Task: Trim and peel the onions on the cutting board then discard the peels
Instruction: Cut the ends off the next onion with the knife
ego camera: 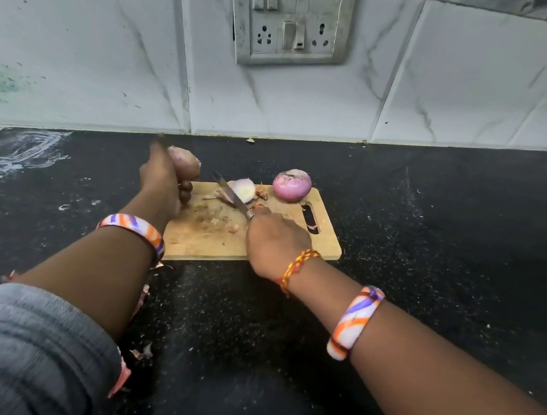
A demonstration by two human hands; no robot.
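no readable text, labels or numbers anywhere.

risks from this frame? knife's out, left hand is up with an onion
1. The right hand holds the knife with its blade lying across the cutting board toward the left hand; bringing the held onion down could meet the edge.
2. The peeled onion sits at the board's far edge and may roll onto the counter.
3. Peel scraps near the blade could make cuts slip.
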